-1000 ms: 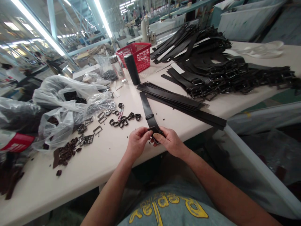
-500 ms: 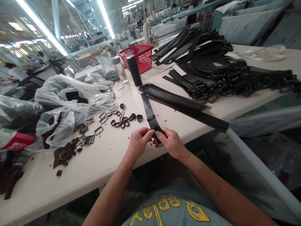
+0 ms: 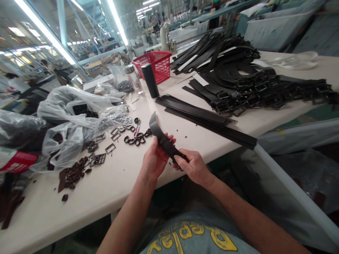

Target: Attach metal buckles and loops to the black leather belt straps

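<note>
A short black belt strap is held between both hands over the table's near edge, its free end curling up and away from me. My left hand cradles the strap's middle from below, fingers showing past its far side. At the near end, my right hand pinches the strap with the thumb on top; a buckle there is mostly hidden by the fingers. Several black belt loops lie beyond my left hand. Left of them rest loose metal buckles and a pile of brown loops.
Black straps lie stacked beyond my hands, with a heap of buckled belts to the right. A red basket, a black cylinder and a glass bottle stand at the back. Plastic bags fill the left side.
My left hand has slid from the buckle end to the strap's middle and now supports it from beneath. The strap's far end has lifted and swung left; my right hand stays at the buckle end.
</note>
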Available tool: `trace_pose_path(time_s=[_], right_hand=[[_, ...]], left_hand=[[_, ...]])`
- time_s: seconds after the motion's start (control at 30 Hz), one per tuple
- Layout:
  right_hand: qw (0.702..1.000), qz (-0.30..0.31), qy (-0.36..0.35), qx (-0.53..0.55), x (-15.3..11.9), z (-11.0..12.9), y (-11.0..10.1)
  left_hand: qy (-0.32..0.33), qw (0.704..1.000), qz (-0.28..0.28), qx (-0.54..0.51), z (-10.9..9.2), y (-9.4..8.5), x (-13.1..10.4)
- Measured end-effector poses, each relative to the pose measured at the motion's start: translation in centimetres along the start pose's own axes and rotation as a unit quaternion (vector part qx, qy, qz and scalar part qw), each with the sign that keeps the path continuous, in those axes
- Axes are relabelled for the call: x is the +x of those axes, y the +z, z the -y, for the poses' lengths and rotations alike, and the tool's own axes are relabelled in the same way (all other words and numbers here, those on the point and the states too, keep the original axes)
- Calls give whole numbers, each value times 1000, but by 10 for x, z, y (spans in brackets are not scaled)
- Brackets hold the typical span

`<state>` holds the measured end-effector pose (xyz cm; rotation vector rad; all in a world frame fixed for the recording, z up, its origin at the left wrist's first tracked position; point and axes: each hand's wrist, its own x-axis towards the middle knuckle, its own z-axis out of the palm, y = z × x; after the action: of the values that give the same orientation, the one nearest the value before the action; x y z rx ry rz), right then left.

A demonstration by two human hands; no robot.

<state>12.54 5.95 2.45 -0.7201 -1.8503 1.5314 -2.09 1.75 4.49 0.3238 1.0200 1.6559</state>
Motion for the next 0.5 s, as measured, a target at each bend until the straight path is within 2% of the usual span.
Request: trace_pose_path(time_s=[0.17,0.3,0.5], right_hand=[[1000,-6,12,-15,5,2,3],[999,-14,14,-30,7,1,5],[1000,-7,21,-20,11,2,5]], left_hand=[[24,1000,5,7,5,4,-10],[16,1000,16,20,14,4,-19],[84,994,24,59,25,8,-25]])
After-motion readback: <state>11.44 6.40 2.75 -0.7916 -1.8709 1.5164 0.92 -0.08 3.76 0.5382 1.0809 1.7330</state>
